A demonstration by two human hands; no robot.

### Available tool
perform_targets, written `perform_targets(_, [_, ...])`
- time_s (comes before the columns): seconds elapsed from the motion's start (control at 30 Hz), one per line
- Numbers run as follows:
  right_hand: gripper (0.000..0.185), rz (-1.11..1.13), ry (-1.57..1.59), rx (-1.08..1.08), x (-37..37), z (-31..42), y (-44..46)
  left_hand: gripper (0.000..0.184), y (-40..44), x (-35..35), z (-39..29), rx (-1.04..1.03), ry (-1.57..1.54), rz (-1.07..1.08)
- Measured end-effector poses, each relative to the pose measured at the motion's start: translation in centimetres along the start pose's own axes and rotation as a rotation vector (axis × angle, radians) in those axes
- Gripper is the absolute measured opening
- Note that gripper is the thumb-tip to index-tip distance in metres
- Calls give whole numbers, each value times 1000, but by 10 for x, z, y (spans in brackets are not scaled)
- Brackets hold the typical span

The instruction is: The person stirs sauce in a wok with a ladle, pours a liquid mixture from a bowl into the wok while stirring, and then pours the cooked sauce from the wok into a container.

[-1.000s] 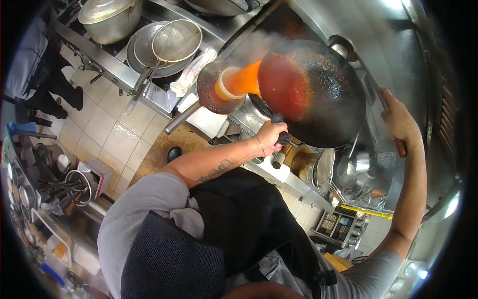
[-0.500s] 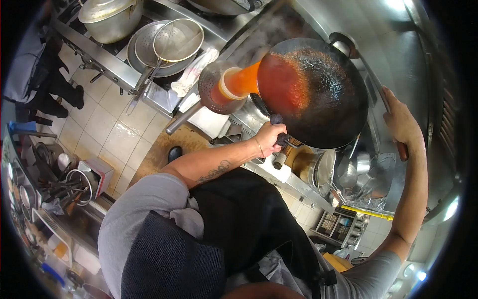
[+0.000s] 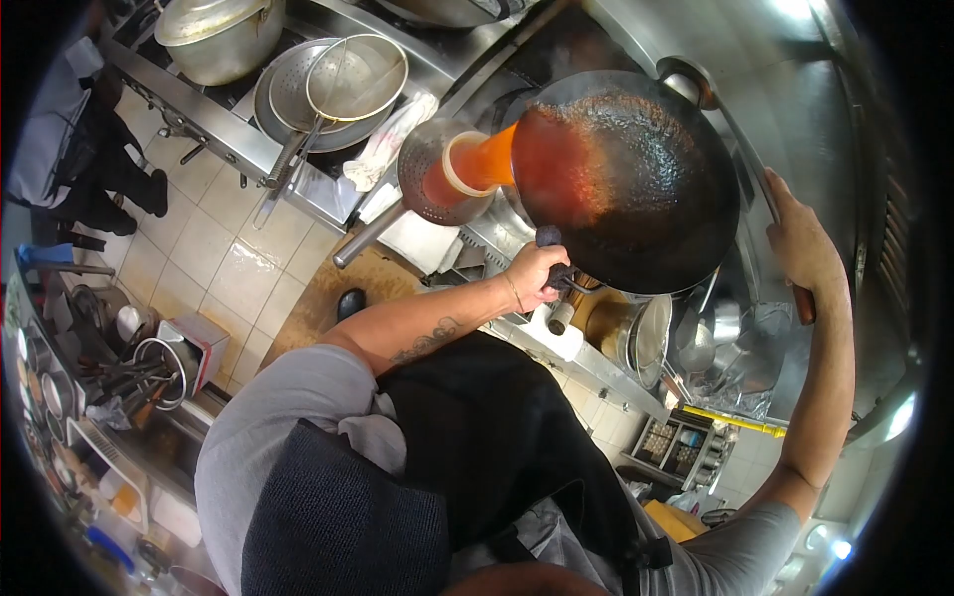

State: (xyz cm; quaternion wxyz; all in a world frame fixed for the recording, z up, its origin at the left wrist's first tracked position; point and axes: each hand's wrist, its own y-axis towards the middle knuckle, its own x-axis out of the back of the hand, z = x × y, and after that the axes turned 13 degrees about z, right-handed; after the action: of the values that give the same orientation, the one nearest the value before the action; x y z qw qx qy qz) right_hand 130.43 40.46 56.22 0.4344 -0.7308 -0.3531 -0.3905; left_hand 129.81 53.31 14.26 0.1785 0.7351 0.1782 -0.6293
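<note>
My left hand [image 3: 539, 278] is closed around the handle of a black wok [image 3: 656, 238], a dark cloth or grip showing at its fingers. The wok is tilted to the left. Orange-red sauce [image 3: 497, 159] runs over its lip into a round container with a pale rim [image 3: 449, 164]. A perforated strainer [image 3: 412, 171] with a long handle lies around or under that container; which one, I cannot tell. My right hand [image 3: 798, 238] grips the long handle of a ladle [image 3: 730, 119], whose bowl is beside the wok's far right edge.
A lidded pot [image 3: 224, 45] and a wire-mesh strainer [image 3: 373, 79] over a metal bowl are on the stove at upper left. A white cloth [image 3: 393, 139] lies near the stove edge. Pots [image 3: 651, 338] stand below the wok. Another person [image 3: 84, 149] stands at far left.
The sauce pool in the wok has become smaller and darker, and more of the coated wall shows. The wok has shifted very slightly. Both hands keep their grip.
</note>
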Motion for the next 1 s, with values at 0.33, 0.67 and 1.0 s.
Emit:
perform_targets(0.33, [73, 30, -18, -54, 6, 27, -11, 7, -3, 6, -2, 15, -17, -12])
perform_targets(0.67, [73, -60, -97, 96, -13, -14, 7, 7, -8, 10, -4, -11, 8, -34])
perform_targets(1.0, [70, -294, 350, 109, -215, -132, 92, 13, 14, 21, -25, 24, 432, -323])
